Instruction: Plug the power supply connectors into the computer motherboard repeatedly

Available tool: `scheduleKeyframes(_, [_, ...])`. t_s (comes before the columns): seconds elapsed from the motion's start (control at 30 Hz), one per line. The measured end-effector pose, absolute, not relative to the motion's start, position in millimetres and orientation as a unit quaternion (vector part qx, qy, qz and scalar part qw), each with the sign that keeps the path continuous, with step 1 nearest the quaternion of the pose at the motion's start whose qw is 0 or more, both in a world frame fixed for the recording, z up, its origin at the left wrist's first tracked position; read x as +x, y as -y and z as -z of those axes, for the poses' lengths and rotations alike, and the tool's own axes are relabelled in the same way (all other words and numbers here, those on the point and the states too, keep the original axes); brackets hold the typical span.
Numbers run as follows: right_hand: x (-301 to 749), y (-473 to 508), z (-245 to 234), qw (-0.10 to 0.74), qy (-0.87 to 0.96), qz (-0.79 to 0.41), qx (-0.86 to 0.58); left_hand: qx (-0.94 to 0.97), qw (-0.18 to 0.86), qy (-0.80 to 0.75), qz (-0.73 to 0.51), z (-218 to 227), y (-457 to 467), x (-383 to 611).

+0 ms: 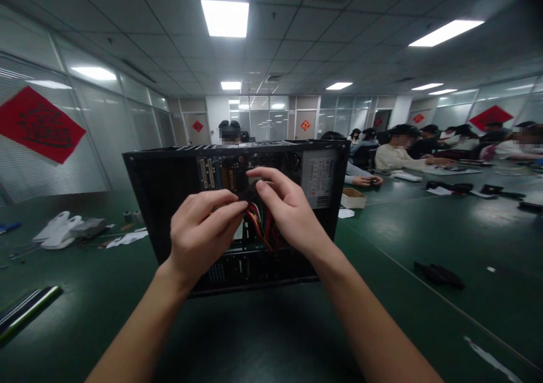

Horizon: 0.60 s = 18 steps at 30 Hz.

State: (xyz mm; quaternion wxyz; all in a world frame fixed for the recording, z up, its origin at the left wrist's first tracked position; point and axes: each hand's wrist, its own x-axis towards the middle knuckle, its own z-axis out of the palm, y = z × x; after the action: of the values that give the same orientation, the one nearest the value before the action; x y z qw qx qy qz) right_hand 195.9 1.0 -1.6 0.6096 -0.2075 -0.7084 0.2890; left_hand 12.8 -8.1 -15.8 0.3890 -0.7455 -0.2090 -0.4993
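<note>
An open black computer case (163, 213) stands on the green table with its inside facing me. My left hand (199, 227) reaches into it, thumb and forefinger pressed together beside a bundle of coloured cables (255, 218). Whatever the pinch holds is too small and dark to name. Close to its right, my right hand (291, 207) curls its fingers around a dark spot above the cables; what lies in them is hidden. Behind the hands the motherboard slots (207, 173) show in part. A silver power supply (320, 176) sits at the upper right of the case.
Left of the case lie a white plastic bag (59, 229), a grey box (88, 227) and white paper (127, 237). A green-edged object (29, 312) is at the near left. To the right are a small open box (353, 198) and black cloth-like item (439, 274). Several people sit beyond.
</note>
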Motion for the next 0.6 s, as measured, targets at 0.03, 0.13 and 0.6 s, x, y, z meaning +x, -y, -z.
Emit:
scheduleKeyframes(0.03, [195.3, -1.2, 2.8, 0.612, 0.703, -0.295, -0.211, -0.742, 0.398, 0.216, 0.494, 16.0, 7.4, 11.6])
scheduleKeyframes(0.13, [192.7, -0.6, 5.0, 0.592, 0.684, -0.359, -0.230, -0.742, 0.416, 0.223, 0.476, 14.4, 8.1, 7.9])
scheduleKeyframes(0.6, [204.6, -15.9, 14.8, 0.424, 0.865, 0.020, -0.266, -0.752, 0.446, 0.258, 0.410, 18.4, -7.1, -5.7])
